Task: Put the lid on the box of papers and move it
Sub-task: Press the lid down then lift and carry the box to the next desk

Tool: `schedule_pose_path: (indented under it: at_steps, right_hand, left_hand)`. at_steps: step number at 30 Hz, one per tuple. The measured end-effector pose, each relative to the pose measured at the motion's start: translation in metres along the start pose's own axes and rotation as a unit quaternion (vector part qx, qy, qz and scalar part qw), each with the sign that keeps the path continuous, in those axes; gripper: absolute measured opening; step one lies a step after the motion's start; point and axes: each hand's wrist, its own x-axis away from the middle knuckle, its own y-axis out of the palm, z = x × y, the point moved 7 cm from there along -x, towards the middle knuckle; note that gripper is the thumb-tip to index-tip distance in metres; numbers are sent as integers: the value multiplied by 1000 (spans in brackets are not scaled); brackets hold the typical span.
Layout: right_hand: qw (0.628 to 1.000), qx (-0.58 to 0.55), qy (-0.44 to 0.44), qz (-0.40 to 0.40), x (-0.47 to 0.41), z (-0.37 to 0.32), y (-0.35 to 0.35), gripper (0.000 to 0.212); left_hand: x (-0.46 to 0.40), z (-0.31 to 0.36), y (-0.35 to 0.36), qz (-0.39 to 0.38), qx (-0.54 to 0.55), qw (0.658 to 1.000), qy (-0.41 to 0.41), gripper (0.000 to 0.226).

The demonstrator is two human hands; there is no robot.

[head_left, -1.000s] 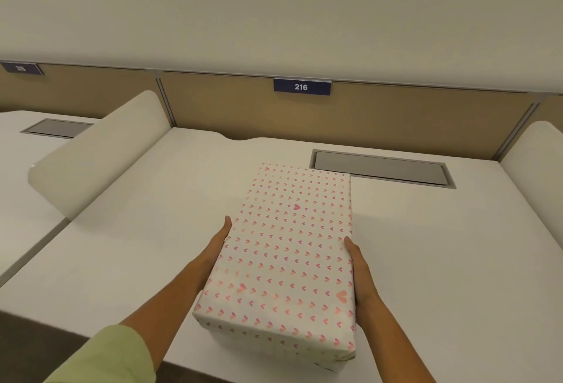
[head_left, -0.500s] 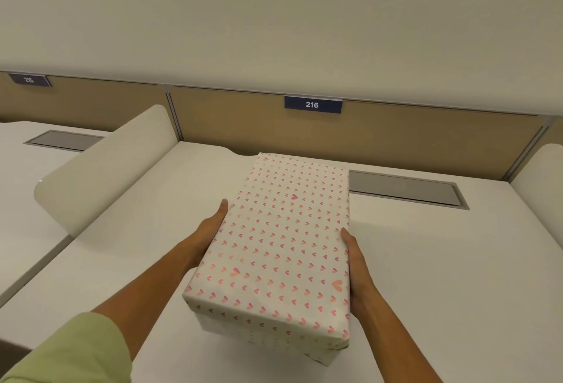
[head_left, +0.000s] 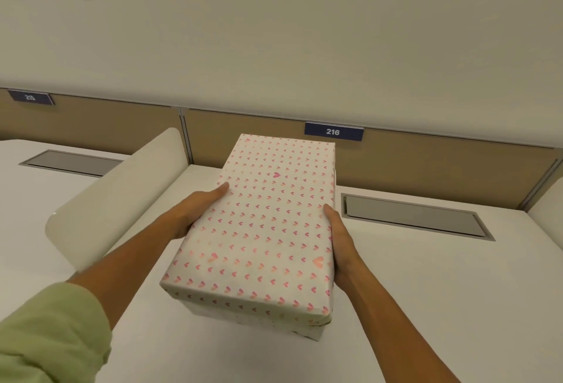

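A rectangular box [head_left: 262, 230] wrapped in white paper with small pink hearts is held above the white desk [head_left: 426, 276], its lid closed on top and its far end tilted up. My left hand [head_left: 201, 209] grips its left long side with the thumb on the lid's edge. My right hand [head_left: 338, 239] clasps the right long side. The papers inside are hidden by the lid.
A grey cable hatch [head_left: 414, 215] is set into the desk right of the box. A rounded white divider [head_left: 115, 199] stands at the left, with a neighbouring desk and another hatch [head_left: 70, 163] beyond. A tan back panel bears the label 216 [head_left: 333, 132].
Both hands have lifted the box off the desk and carried it up and away from me, towards the back panel. The view has tilted upward.
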Motion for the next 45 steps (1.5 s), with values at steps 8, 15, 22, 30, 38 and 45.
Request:
schedule_pose_path:
  at_steps: [8,15,22,30,38,45]
  right_hand:
    - [995,51,-52,75,-42,-37,49,46]
    - [989,72,-82,103,-57,-68,54,38]
    - [990,86,-58,96,-116,-70,111,39]
    - [991,91,-27,93,-182,-55,149,37]
    - [990,92,23,102,-235,-14,159,27]
    - [986,115,62,103,-272,28,153,31]
  left_hand:
    - [-19,56,-73,54,-25,996,60,63]
    - [-22,98,-84,66,-39,994,82,58]
    - [-69,101,-142,58,-56,995,60,56]
    - [-136,80,-176,37,-39,998,17,55]
    - [-198,42,-189,47,-67,996,-29,68]
    - [-234,3,-192,62,-69,994,-59,68]
